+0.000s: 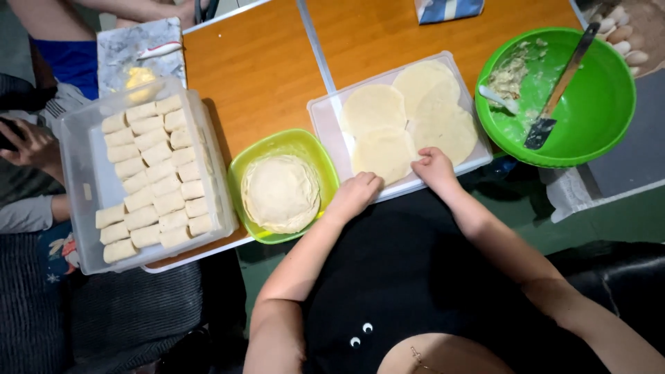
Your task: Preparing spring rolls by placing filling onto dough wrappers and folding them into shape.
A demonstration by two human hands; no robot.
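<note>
Wrappers (pixel 384 154), thin pale rounds, lie overlapping on a white cutting board (pixel 325 114) in the head view; the left hand (pixel 357 194) rests loosely curled at the board's near edge, gripping nothing, while the right hand (pixel 435 166) pinches the rim of the nearest round. Left of the board sits a small green bowl (pixel 242 173) stacked with more rounds, beyond it a clear box of finished rolls (pixel 149 176), and right of the board a large green bowl (pixel 609 90) with filling and a spatula (pixel 561 86). Peeling well probably means lifting slowly from the rim while the other hand steadies the board.
</note>
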